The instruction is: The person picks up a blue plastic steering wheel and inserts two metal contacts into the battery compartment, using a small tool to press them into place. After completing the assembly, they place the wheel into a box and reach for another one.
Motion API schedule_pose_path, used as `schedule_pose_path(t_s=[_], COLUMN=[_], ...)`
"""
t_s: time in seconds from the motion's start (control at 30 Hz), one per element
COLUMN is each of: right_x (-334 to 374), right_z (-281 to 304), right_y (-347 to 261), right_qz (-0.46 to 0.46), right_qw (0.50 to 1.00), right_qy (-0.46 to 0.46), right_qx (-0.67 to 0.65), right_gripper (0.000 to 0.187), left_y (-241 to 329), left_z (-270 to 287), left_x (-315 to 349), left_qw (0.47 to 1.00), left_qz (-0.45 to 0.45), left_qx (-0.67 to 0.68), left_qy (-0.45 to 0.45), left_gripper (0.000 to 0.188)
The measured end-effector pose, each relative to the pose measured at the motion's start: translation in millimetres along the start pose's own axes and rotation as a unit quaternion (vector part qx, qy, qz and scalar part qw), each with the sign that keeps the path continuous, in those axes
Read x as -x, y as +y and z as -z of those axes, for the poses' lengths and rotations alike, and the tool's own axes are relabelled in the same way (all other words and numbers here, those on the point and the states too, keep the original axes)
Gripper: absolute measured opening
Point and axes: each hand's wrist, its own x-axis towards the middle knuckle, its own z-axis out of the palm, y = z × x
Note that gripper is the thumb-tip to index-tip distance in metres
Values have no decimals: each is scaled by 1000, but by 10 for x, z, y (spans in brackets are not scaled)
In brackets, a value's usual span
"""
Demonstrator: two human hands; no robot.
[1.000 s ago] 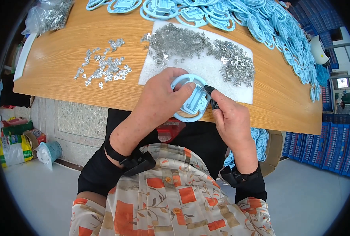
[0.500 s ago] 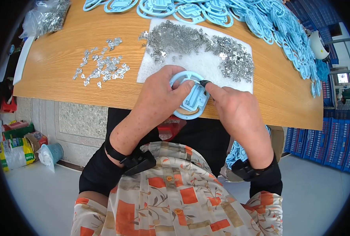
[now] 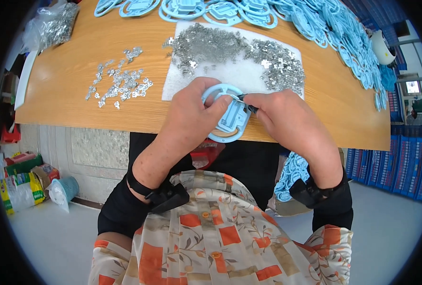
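My left hand (image 3: 190, 110) is closed around the left side of a light blue oval plastic part (image 3: 231, 118), thumb lying across its top. The part has a ring-shaped rim and a recessed middle, and is held over the table's near edge. At its upper right, my right hand (image 3: 287, 110) pinches a small black-handled tool (image 3: 253, 109). The tool's thin tip reaches the part beside my left thumb; its exact kind is hard to make out. Just beyond my hands, small flat metal pieces (image 3: 206, 45) lie heaped on a white fibrous pad (image 3: 239, 75).
More metal pieces (image 3: 125, 83) are scattered on the wooden table (image 3: 68, 97) at left. A clear bag of them (image 3: 54, 26) stands far left. Blue plastic parts (image 3: 310, 23) pile along the far and right edges; others (image 3: 292, 175) sit below the table. Blue boxes (image 3: 391, 164) are stacked at right.
My right wrist has turned and the forearm has swung outward to the right, showing more of the tool's black handle below the fingers. My left hand keeps its hold on the blue part.
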Motion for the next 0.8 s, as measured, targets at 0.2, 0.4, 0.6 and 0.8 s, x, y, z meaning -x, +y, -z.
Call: schedule_pose_path(t_s=[0.2, 0.4, 0.6, 0.8], right_x=[132, 187, 386, 444], right_z=[3, -78, -455, -481], right_y=[43, -84, 92, 85], right_qz=[-39, -67, -121, -133], right_qw=[997, 998, 876, 772], right_qy=[-12, 10, 184, 75], right_qx=[-69, -15, -428, -617], right_gripper=[25, 27, 19, 16], left_y=[-11, -39, 60, 128], left_z=[-28, 19, 61, 26], left_x=[-8, -30, 81, 244], left_qw=[1000, 1000, 958, 956], left_qz=[10, 25, 50, 38], left_qx=[17, 2, 271, 262], left_qy=[-12, -18, -84, -124], left_gripper=[38, 37, 38, 38])
